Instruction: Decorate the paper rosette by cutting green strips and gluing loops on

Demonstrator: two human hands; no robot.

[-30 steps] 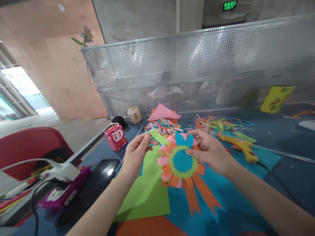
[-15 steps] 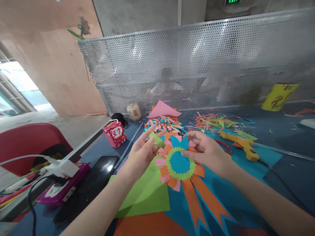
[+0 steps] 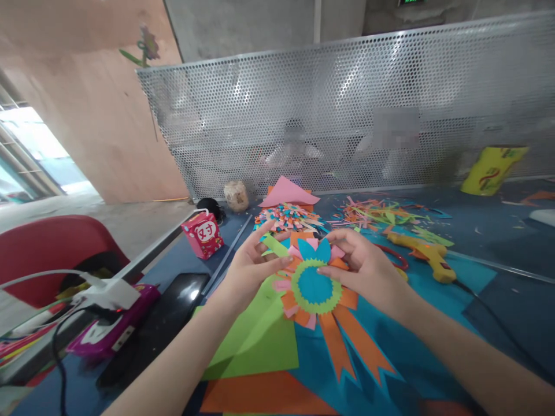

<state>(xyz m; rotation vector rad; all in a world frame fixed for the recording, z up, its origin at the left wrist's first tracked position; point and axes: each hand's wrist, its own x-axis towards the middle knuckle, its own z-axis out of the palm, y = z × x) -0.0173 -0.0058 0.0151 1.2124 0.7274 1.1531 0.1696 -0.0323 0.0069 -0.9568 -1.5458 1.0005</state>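
A paper rosette (image 3: pixel 315 284) is held up over the table, with a blue centre, a green zigzag ring, pink and orange loops and orange tails. My right hand (image 3: pixel 364 263) pinches its upper right side, the thumb on the blue disc and the fingers behind. At the rosette's upper left is my left hand (image 3: pixel 255 260), its thumb against the edge loops and its other fingers partly hidden behind. A green paper strip (image 3: pixel 276 245) sticks out by the left fingers. Two blue leaf shapes (image 3: pixel 314 249) top the disc.
Green paper (image 3: pixel 255 341), orange paper (image 3: pixel 264 393) and blue paper lie beneath. A yellow glue gun (image 3: pixel 422 254) rests at right. Paper scraps (image 3: pixel 381 211) and a pile of small paper loops (image 3: pixel 288 216) lie behind. A red drink carton (image 3: pixel 203 234) and black phone (image 3: pixel 173 312) are left.
My left thumb has moved right onto the rosette's edge, and the green strip now slants upward beside it. The rosette has shifted slightly left; my right hand keeps its hold.
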